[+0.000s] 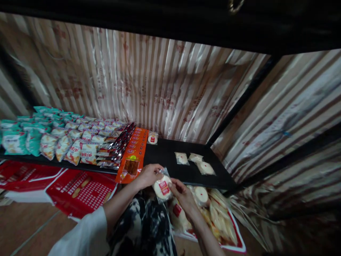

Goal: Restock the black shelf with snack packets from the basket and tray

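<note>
Between both my hands is a round, pale wrapped pastry [161,188] in clear film with a red label facing up. My left hand [149,175] pinches its upper left edge, while the fingers of my right hand [183,196] grip its right side. It is held in front of the black shelf's front edge [186,179]. On that shelf lie several similar wrapped pastries: one with a red label [152,138] at the back, and a few more [181,158] to the right. Below my right hand, an open bag [241,245] holds more wrapped pastries.
Left of the bare shelf part stand an orange snack packet [132,153], dark shiny packets [124,140], white snack packets [89,153] and teal packets [16,142] in rows. Red printed bags [82,192] lie below. Striped sheeting [149,78] hangs behind; a black post [242,99] slants at right.
</note>
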Action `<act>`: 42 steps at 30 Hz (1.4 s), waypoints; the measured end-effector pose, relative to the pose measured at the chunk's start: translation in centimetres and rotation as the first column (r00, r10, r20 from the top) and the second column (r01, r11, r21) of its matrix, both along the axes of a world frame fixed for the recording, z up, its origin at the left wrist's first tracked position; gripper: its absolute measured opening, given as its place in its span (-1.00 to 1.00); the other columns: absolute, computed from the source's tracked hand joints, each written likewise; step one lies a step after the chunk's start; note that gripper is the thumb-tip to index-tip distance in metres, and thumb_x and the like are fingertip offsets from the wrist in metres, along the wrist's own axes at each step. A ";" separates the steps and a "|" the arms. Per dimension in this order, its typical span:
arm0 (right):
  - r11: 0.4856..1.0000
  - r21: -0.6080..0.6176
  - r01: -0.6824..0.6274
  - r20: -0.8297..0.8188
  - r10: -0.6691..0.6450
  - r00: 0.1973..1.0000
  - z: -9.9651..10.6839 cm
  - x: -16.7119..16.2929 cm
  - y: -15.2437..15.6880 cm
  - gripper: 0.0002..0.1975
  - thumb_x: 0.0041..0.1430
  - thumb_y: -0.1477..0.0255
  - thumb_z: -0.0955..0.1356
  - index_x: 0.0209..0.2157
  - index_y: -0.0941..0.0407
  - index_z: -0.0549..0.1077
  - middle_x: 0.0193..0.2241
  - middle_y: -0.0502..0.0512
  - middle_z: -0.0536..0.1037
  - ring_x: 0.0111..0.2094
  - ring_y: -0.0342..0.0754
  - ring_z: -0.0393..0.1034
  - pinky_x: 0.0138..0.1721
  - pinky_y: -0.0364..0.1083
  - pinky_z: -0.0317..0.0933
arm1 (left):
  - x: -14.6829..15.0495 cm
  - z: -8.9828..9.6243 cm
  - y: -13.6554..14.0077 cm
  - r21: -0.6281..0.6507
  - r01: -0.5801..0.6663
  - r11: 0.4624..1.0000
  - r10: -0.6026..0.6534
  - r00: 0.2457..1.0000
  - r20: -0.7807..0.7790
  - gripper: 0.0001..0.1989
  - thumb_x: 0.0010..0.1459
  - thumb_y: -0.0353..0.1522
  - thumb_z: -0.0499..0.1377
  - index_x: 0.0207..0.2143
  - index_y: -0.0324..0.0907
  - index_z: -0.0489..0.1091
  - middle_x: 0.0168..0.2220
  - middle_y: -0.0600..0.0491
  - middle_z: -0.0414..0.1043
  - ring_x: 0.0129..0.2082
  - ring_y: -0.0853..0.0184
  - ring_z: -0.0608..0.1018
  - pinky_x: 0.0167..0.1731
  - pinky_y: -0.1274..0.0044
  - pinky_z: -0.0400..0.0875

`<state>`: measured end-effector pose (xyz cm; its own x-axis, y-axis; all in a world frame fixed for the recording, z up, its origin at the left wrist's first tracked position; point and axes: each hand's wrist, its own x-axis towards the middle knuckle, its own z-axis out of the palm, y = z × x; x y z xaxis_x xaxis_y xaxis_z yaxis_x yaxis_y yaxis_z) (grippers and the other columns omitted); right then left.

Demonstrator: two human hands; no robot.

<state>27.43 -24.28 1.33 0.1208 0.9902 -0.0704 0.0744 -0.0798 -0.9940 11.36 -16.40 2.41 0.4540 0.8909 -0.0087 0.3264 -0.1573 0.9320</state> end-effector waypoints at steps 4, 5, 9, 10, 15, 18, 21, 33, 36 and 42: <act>1.000 -0.024 0.011 -0.052 -0.012 0.999 -0.5 -0.3 4.5 -0.57 -0.22 0.07 0.46 -0.40 0.12 0.52 -0.55 -0.01 0.52 -0.51 -0.10 0.36 -0.43 -0.13 0.22 | -0.4 0.7 3.6 0.020 -0.094 0.995 0.095 0.995 -0.033 -0.69 0.02 -0.44 0.14 -0.12 -0.24 0.42 -0.26 0.00 0.51 -0.32 0.35 0.51 -0.25 0.54 0.40; 0.999 -0.028 0.034 -0.079 -0.036 0.996 -0.7 -0.3 5.8 -0.57 -0.24 0.08 0.47 -0.40 0.12 0.52 -0.55 -0.01 0.52 -0.51 -0.11 0.36 -0.42 -0.13 0.22 | -0.5 0.8 4.4 0.049 -0.147 0.988 0.149 0.988 -0.047 -0.65 0.03 -0.44 0.14 -0.08 -0.25 0.39 -0.19 -0.04 0.49 -0.28 0.34 0.51 -0.21 0.51 0.40; 0.983 -0.050 0.176 -0.136 -0.181 0.974 -1.8 -0.1 10.8 -0.55 -0.31 0.11 0.49 -0.40 0.14 0.52 -0.53 0.02 0.55 -0.49 -0.10 0.38 -0.42 -0.13 0.23 | -0.9 1.0 7.2 0.222 -0.317 0.922 0.348 0.930 -0.118 -0.59 0.07 -0.44 0.11 0.02 -0.22 0.32 0.02 -0.09 0.35 -0.04 0.25 0.43 0.01 0.41 0.30; 0.977 -0.060 0.206 -0.144 -0.213 0.966 -2.1 -0.1 12.1 -0.55 -0.33 0.11 0.49 -0.41 0.14 0.52 -0.53 0.03 0.55 -0.50 -0.10 0.38 -0.43 -0.13 0.23 | -0.9 0.9 7.7 0.243 -0.332 0.911 0.370 0.920 -0.130 -0.60 0.08 -0.45 0.09 0.02 -0.21 0.33 0.02 -0.08 0.34 0.01 0.24 0.41 0.05 0.41 0.27; 0.961 -0.097 0.259 -0.206 -0.274 0.939 -3.7 -0.4 17.7 -0.59 -0.34 0.18 0.49 -0.43 0.15 0.51 -0.54 0.04 0.55 -0.54 -0.12 0.37 -0.47 -0.14 0.24 | -0.2 -1.4 9.9 0.215 -0.268 0.939 0.309 0.933 -0.186 -0.60 0.07 -0.51 0.05 0.00 -0.19 0.34 0.05 -0.06 0.32 -0.02 0.27 0.44 0.04 0.44 0.30; 0.955 -0.093 0.283 -0.139 -0.294 0.946 -5.0 -0.6 20.4 -0.62 -0.27 0.18 0.47 -0.42 0.14 0.50 -0.54 0.05 0.56 -0.53 -0.10 0.39 -0.49 -0.14 0.25 | 0.3 -2.7 10.9 0.220 -0.211 0.952 0.262 0.936 -0.236 -0.61 0.06 -0.52 0.06 -0.03 -0.20 0.37 0.12 -0.08 0.26 0.07 0.24 0.38 0.12 0.43 0.22; 0.955 -0.054 0.293 -0.055 -0.295 0.954 -6.4 -0.7 22.6 -0.61 -0.21 0.15 0.43 -0.37 0.15 0.50 -0.49 0.07 0.57 -0.50 -0.07 0.42 -0.47 -0.13 0.27 | 0.7 -3.3 11.9 0.211 -0.140 0.967 0.199 0.934 -0.296 -0.60 0.07 -0.50 0.05 -0.01 -0.19 0.37 0.19 -0.05 0.20 0.17 0.21 0.29 0.18 0.40 0.13; 0.932 0.029 0.361 0.152 -0.361 0.920 -9.0 -1.1 29.1 -0.68 -0.06 0.19 0.33 -0.33 0.11 0.50 -0.42 0.05 0.58 -0.39 -0.06 0.44 -0.34 -0.12 0.29 | 2.3 -5.2 16.0 0.206 -0.030 0.978 0.115 0.904 -0.411 -0.55 0.07 -0.54 0.02 0.04 -0.22 0.34 0.26 -0.09 0.06 0.25 0.20 0.15 0.21 0.39 0.08; 0.938 0.033 0.344 0.221 -0.342 0.913 -9.1 -1.2 29.8 -0.69 -0.03 0.20 0.32 -0.33 0.11 0.51 -0.42 0.05 0.57 -0.38 -0.05 0.43 -0.32 -0.12 0.28 | 2.2 -5.5 16.8 0.195 -0.048 0.980 0.127 0.898 -0.421 -0.51 0.06 -0.56 0.00 0.07 -0.19 0.31 0.26 -0.06 0.06 0.23 0.22 0.18 0.20 0.39 0.09; 0.944 0.043 0.326 0.532 -0.298 0.792 -8.6 -1.5 29.9 -0.66 0.08 0.19 0.27 -0.24 0.07 0.52 -0.29 0.09 0.56 -0.25 -0.02 0.42 -0.24 -0.10 0.23 | 2.0 -5.9 17.8 0.197 -0.020 0.980 0.105 0.895 -0.434 -0.51 0.05 -0.60 -0.03 0.04 -0.21 0.34 0.25 -0.07 0.09 0.19 0.22 0.25 0.18 0.45 0.12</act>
